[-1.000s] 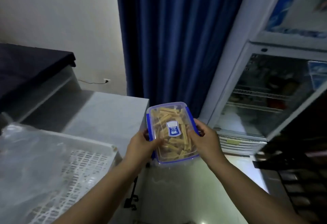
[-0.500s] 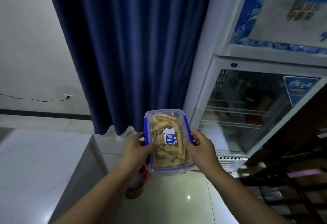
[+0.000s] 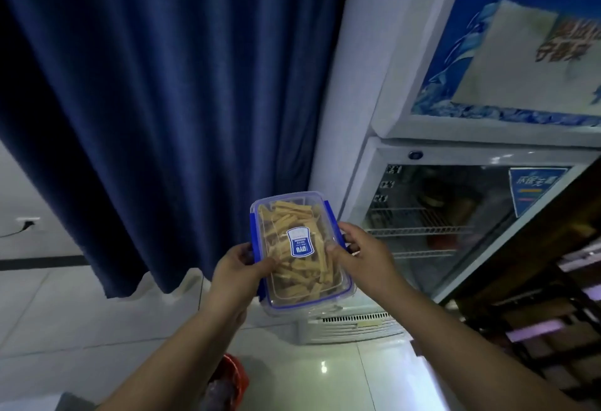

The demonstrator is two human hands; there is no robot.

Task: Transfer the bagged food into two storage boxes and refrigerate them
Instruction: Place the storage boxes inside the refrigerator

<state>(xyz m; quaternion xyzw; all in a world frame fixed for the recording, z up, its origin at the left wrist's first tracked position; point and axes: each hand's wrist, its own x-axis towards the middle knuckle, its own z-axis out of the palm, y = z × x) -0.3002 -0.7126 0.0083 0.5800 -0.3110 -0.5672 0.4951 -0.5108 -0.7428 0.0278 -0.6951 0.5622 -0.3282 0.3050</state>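
Note:
A clear storage box (image 3: 300, 249) with a blue-trimmed lid and a blue label is full of tan food strips. I carry it in the air in front of me with both hands. My left hand (image 3: 239, 271) grips its left side, thumb on the lid. My right hand (image 3: 361, 256) grips its right side the same way. The white display fridge (image 3: 432, 209) stands just beyond and to the right, its glass door closed, wire shelves and some items visible inside.
A dark blue curtain (image 3: 169, 111) hangs to the left of the fridge. A red object (image 3: 232, 378) sits on the tiled floor below my left arm. Dark shelving (image 3: 553, 329) stands at the right edge. A wall socket (image 3: 27, 222) is at far left.
The view has swung from the counter and tray toward the fridge, which is nearer now. The box stays gripped in both hands in the same way.

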